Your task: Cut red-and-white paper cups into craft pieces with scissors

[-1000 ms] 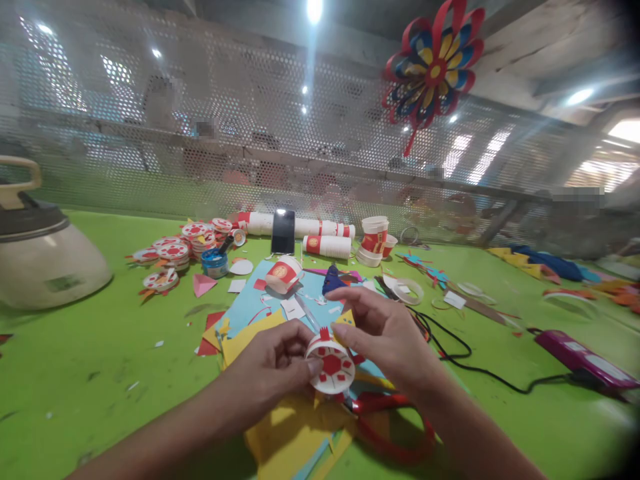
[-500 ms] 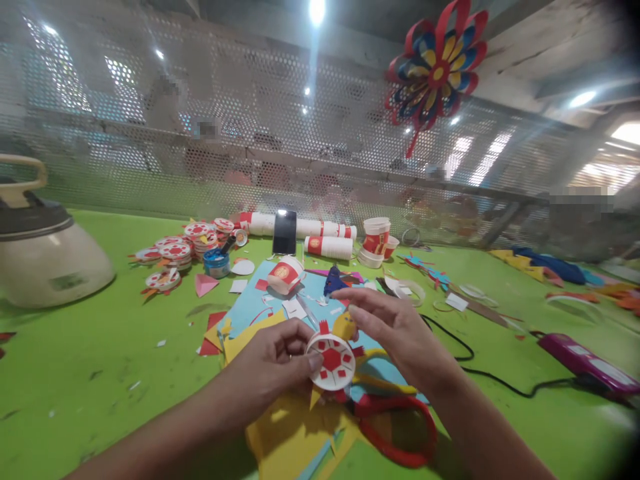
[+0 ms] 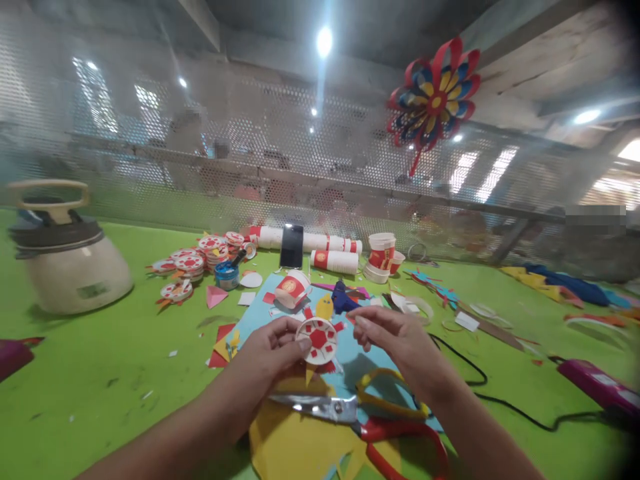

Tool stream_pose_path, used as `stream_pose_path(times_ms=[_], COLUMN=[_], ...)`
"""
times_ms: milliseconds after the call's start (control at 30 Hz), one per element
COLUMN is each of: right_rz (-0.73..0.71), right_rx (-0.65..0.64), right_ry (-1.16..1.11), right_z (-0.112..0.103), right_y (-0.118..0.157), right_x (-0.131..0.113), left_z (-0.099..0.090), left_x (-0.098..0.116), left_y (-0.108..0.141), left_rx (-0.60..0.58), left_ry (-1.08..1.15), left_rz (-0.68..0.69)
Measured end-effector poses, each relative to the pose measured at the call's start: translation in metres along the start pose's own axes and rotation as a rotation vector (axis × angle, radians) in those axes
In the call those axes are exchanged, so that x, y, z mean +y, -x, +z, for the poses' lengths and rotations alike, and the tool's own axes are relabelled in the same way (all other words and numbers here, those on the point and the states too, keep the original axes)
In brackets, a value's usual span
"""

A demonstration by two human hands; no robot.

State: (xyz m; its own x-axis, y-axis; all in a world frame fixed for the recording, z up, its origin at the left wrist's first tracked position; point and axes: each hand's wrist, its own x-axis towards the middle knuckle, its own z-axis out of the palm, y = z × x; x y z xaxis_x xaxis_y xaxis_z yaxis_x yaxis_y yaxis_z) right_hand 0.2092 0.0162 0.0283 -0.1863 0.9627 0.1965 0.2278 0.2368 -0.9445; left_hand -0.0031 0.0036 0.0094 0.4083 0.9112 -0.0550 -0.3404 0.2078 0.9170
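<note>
My left hand (image 3: 277, 347) pinches the rim of a paper turtle (image 3: 318, 339) between thumb and fingers. The turtle has a round white shell with red patches, red fringed legs, a yellow tail and a yellow head (image 3: 325, 307) with a small drawn face. To its right, my right hand (image 3: 395, 333) hangs apart from it, fingers loosely bent, with nothing visible in them. Below both hands lie large scissors (image 3: 337, 408) with one yellow and one red handle, on yellow paper (image 3: 285, 440) and light blue paper (image 3: 253, 310).
Stacked paper turtles (image 3: 189, 261) stand at the back left beside a blue jar (image 3: 227, 275) and a large kettle (image 3: 75, 267). A paper cup (image 3: 293, 289), a phone (image 3: 292, 245) and cup stacks (image 3: 334, 261) lie ahead. A purple device (image 3: 597, 383) with a black cord sits right.
My right hand has come away from the turtle's yellow head. My left hand has shifted the turtle slightly left, and the view has tilted up, with the scissors' blades now showing.
</note>
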Motion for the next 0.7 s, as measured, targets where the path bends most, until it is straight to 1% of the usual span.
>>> stream_pose_path(times_ms=[67,167,200,267,333,500,700], right_rz=[-0.008,-0.027,-0.039,-0.068,-0.088,-0.141,-0.214], right_rx=[0.002,-0.004,-0.01,-0.021,-0.038,-0.071,-0.066], right_ry=[0.025,0.094,0.131,0.196,0.254,0.389,0.525], right_z=[0.004,0.009,0.011,0.014,0.018,0.025,0.032], right_y=[0.0,0.004,0.006,0.009,0.011,0.009,0.008], right_x=[0.002,0.002,0.002,0.003,0.005,0.012,0.012], left_z=[-0.002,-0.007,-0.01,-0.015,-0.019,-0.028,-0.036], left_x=[0.003,0.005,0.005,0.003,0.002,0.001,0.006], left_y=[-0.002,-0.006,-0.008,-0.012,-0.017,-0.024,-0.029], left_rx=[0.086,0.176,0.193,0.22,0.249,0.305,0.353], left_ry=[0.036,0.066,0.075,0.112,0.145,0.187,0.178], left_rz=[0.024,0.035,0.052,0.132,0.156,0.179,0.213])
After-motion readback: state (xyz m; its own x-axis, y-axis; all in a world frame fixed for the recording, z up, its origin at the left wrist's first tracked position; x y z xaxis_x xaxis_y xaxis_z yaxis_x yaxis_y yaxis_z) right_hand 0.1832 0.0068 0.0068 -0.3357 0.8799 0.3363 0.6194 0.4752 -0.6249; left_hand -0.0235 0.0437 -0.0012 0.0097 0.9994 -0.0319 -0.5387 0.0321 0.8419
